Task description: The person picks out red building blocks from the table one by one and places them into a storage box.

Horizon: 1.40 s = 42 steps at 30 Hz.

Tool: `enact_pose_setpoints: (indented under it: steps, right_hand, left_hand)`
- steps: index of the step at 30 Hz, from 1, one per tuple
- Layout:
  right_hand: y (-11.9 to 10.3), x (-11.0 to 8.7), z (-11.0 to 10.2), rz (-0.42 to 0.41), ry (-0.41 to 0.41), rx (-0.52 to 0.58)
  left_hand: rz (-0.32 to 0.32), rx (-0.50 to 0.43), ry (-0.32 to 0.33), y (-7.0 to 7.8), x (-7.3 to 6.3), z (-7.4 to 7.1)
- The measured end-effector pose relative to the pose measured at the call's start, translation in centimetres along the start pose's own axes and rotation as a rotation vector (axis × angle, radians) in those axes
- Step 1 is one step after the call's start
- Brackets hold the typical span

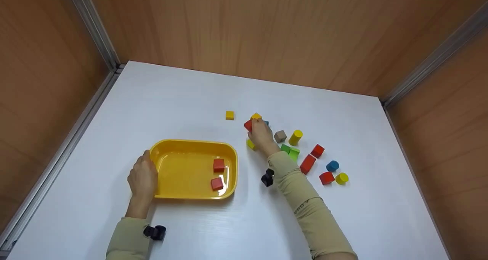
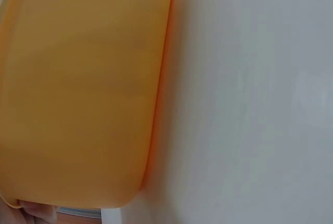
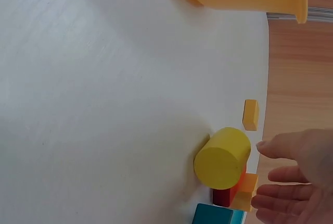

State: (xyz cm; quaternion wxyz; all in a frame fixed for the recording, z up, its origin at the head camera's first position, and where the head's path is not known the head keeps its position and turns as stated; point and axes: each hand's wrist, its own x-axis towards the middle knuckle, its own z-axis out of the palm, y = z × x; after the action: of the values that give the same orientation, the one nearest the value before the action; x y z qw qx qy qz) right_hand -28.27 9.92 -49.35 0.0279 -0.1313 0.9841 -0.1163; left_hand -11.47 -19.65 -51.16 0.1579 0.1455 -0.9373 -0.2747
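A yellow plastic tray [image 1: 183, 170] stands on the white table, with two red cubes [image 1: 219, 165] lying in its right part. My left hand [image 1: 143, 178] grips the tray's left rim; its fingertips [image 2: 39, 211] show beneath that rim in the left wrist view. Over a small cluster of blocks hovers my right hand [image 1: 262, 135], thumb and fingers apart. Closest to it are a red block [image 1: 248, 125], a yellow block [image 1: 256, 116] and a blue block [image 1: 266, 122], partly hidden in the head view. A yellow cylinder [image 3: 221, 159] stands in front of the red block in the right wrist view.
Right of the hand lie a plain wooden cube [image 1: 280, 136], a tall yellow cylinder [image 1: 296, 137], green blocks [image 1: 293, 153], several red blocks [image 1: 307, 164] and a blue cylinder [image 1: 332, 166]. A lone yellow block [image 1: 230, 115] sits behind the tray. Wooden walls [image 1: 244, 31] enclose the table.
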Motion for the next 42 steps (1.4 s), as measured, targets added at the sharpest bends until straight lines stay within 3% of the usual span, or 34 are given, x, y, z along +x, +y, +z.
enact_pose_setpoints:
  steps: [11, 17, 22, 26, 33, 42]
  right_hand:
    - [0.6, 0.8, 0.7, 0.026, -0.009, 0.037]
    - [0.7, 1.7, 1.2, 0.087, -0.054, 0.067]
    - [0.8, 2.0, 1.7, 0.093, -0.041, 0.040]
    - [0.8, 1.9, 1.5, 0.118, -0.085, 0.095]
    - [0.8, 1.8, 1.5, 0.071, -0.045, 0.057]
    - [0.9, 2.1, 1.8, 0.109, -0.036, 0.100]
  left_hand:
    - [0.008, 0.006, 0.008, 0.0, 0.0, -0.1]
    - [0.005, -0.003, 0.018, -0.1, 0.0, 0.0]
    - [0.005, -0.007, 0.021, -0.1, 0.0, 0.1]
    - [0.005, -0.004, 0.017, 0.0, 0.0, 0.0]
    - [0.026, -0.017, 0.021, 0.1, 0.0, 0.0]
    - [0.022, -0.026, 0.022, 0.0, 0.0, 0.1]
